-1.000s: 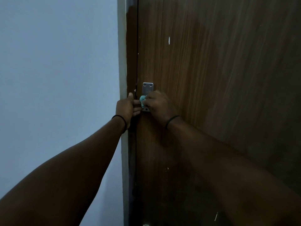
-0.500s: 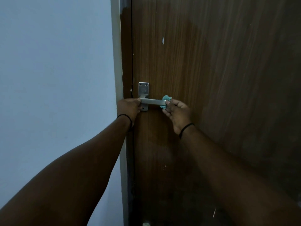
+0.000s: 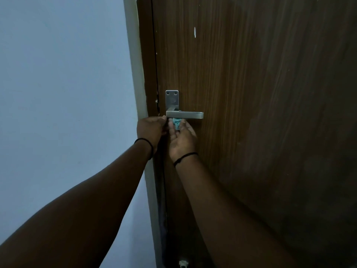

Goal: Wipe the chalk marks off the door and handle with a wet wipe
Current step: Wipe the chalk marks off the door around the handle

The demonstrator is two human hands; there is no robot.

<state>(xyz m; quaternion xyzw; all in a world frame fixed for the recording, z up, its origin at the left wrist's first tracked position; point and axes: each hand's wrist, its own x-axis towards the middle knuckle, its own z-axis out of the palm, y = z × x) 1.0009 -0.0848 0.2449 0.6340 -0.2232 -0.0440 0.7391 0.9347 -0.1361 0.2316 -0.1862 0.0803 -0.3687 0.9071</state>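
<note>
The door (image 3: pixel 251 113) is dark brown with a fine vertical wood grain, flat and matte. Just above both hands sits the lever handle (image 3: pixel 185 115), a squared bar of brushed grey metal; its long axis runs level, pointing away from the door's edge toward the right, out from a narrow upright backplate (image 3: pixel 171 99) with two screws at its top. The right hand (image 3: pixel 181 138), palm turned up, pinches a crumpled teal wet wipe (image 3: pixel 176 123) between thumb and fingers and holds it against the underside of the bar near the backplate. The left hand (image 3: pixel 150 130), fingers curled, touches the bar's left end beside the wipe; whether it truly grips is hard to tell. High above the hands a small white mark (image 3: pixel 194 32) shows on the wood. The backplate's lower part is hidden behind the bar and hands. Each wrist wears a thin black band (image 3: pixel 185 156). Left of the left hand is a pale, smooth wall (image 3: pixel 58 93).
</note>
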